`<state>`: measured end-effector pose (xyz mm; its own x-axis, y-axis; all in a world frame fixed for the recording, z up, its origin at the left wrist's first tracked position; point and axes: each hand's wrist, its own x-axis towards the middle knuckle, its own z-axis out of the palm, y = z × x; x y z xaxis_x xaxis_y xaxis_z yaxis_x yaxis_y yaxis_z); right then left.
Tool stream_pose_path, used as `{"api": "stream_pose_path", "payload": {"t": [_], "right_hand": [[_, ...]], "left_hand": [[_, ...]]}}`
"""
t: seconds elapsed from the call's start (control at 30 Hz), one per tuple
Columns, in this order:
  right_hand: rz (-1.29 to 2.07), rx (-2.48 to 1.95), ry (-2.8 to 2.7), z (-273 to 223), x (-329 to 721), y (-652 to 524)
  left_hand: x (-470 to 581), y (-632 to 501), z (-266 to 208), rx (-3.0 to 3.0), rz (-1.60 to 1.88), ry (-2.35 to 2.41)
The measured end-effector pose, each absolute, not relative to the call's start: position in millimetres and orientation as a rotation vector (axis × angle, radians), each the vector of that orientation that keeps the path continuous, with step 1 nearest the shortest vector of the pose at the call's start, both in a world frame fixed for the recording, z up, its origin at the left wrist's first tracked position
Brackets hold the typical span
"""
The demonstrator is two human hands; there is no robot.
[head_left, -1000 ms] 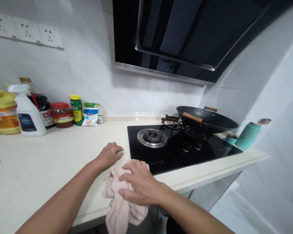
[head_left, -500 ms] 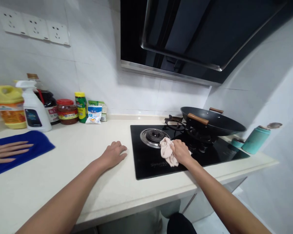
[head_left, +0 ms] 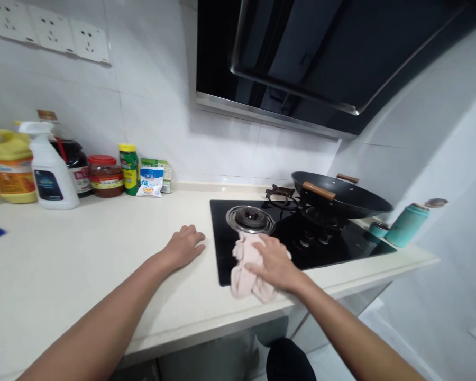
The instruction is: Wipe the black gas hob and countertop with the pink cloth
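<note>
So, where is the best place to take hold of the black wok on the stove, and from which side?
Probably by the long wooden handle of the wok. It sticks out to the left, toward the bare burner, and stands free of the rim. A hand coming from the left front, over the stove glass, would likely reach it without crossing the pan. The right hand presses the pink cloth nearby.

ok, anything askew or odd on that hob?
The wok sits tilted on the right burner, and the left burner has no pan support; one lies behind it. No spills visible. Right hand presses a cloth there.
</note>
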<state>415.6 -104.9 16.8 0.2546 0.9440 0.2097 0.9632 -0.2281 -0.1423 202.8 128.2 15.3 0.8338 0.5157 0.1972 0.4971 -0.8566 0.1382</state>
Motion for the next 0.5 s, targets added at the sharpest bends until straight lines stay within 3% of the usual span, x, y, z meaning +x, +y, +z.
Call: {"api": "stream_pose_path", "payload": {"t": [0.23,0.5], "right_hand": [[-0.053,-1.773,-1.956,14.9,326.3,-99.6],[-0.104,-1.911,-1.737,8.9,399.9,-149.1]], "left_hand": [[204.0,143.7,7.8,2.892,0.465,0.808],[202.5,145.1,14.2,2.862,0.447,0.779]]}}
